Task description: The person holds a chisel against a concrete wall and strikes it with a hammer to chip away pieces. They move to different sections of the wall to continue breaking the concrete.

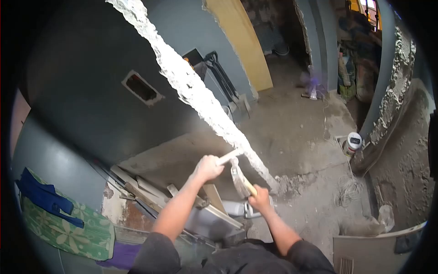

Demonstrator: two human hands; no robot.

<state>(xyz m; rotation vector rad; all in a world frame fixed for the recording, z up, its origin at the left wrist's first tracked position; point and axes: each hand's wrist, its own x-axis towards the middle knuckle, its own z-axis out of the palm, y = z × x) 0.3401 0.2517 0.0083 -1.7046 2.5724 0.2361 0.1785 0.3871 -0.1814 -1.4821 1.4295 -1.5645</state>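
Observation:
My left hand [210,168] is wrapped round a pale chisel [228,156], whose far end meets the rough, brightly lit broken edge [200,96] of a wall. Just below it, my right hand [260,199] grips the yellow handle of a hammer [238,176]. The hammer's long head lies close under the chisel, its upper end near the shaft. The broken edge runs diagonally from the top left down to the floor, in front of both hands.
Boards and long strips [150,189] lean at the lower left, beside a green patterned cloth [68,228]. A white bucket [352,141] stands on the floor to the right, near a tangle of wire [347,191]. Long-handled tools [221,75] lean against the wall ahead.

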